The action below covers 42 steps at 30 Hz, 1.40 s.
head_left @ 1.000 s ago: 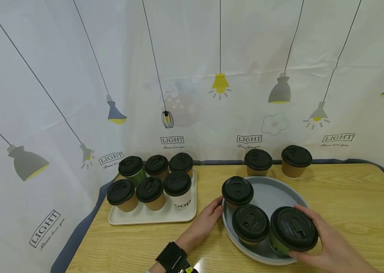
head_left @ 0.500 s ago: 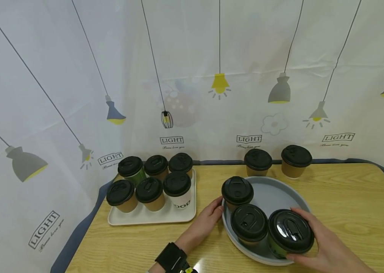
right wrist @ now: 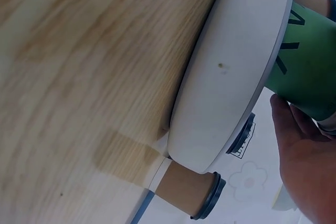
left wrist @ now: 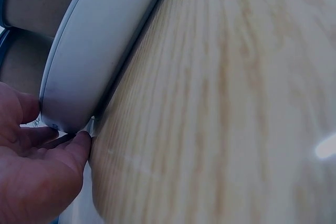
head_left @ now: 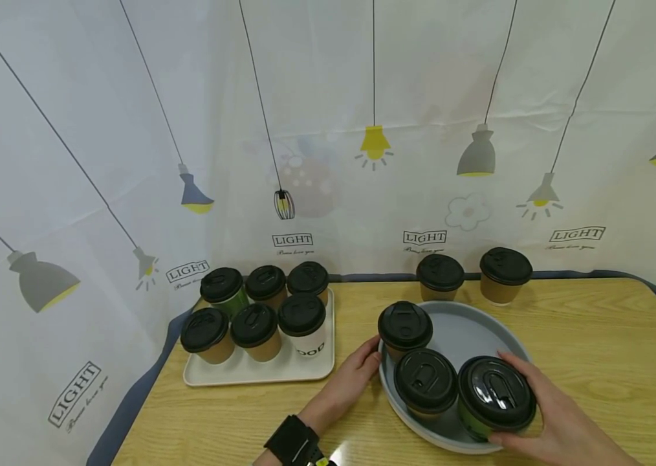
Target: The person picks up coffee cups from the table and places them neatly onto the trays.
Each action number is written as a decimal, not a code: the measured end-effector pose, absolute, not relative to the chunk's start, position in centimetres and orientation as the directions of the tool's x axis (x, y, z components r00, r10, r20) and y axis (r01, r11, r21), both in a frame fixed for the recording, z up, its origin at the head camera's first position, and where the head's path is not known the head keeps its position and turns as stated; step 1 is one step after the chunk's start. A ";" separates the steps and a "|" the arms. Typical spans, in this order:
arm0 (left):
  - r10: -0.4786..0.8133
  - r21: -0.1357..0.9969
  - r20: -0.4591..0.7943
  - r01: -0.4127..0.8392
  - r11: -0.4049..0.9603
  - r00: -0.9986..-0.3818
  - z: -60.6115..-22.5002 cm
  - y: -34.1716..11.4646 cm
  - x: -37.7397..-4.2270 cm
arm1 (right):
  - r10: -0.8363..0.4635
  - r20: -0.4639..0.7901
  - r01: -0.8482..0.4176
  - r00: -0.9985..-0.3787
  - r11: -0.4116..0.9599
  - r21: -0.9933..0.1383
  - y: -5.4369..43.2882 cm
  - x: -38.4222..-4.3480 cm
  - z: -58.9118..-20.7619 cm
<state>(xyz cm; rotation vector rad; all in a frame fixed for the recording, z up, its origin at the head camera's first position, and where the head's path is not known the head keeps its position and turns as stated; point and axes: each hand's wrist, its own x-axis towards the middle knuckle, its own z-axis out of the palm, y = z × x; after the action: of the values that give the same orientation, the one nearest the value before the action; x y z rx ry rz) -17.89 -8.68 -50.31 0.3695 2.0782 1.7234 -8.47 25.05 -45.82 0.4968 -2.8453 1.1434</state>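
Note:
My right hand [head_left: 561, 414] grips a green paper cup [right wrist: 310, 61] with a black lid [head_left: 497, 391], at the near right of a round grey tray [head_left: 462, 323]. In the right wrist view, the cup's base is hidden behind the tray's wall. My left hand [head_left: 354, 375] holds the tray's left edge; in the left wrist view, its fingers [left wrist: 79, 148] are at the tray's outer wall [left wrist: 100, 40]. Two brown cups with black lids also stand in the tray: one near the left rim [head_left: 405, 327], one beside the green cup [head_left: 426, 382].
Two brown lidded cups, one [head_left: 441, 277] behind the tray and another [head_left: 505, 275] to its right, stand at the table's back. On the left, a white rectangular tray [head_left: 258, 375] bears several lidded cups. A printed cloth [head_left: 328, 162] hangs behind the wooden table [head_left: 613, 349].
My right hand has shifted the green cup slightly left, against the neighbouring brown cup, which moved a touch left too. In the last half second almost nothing moves. The left hand stays at the tray's edge.

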 end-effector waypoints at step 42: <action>0.308 0.990 -0.062 -0.020 0.137 -0.950 -50.4 -8.1 -16.5 | -0.004 0.308 -0.223 -0.951 0.697 -0.681 31.6 -19.6 -45.0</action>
<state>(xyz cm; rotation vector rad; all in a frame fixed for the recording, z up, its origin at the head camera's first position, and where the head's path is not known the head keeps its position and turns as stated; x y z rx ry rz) -16.50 -8.10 -50.41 0.2811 2.1649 1.8915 -19.57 31.57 -45.02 0.1796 -2.6249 1.1080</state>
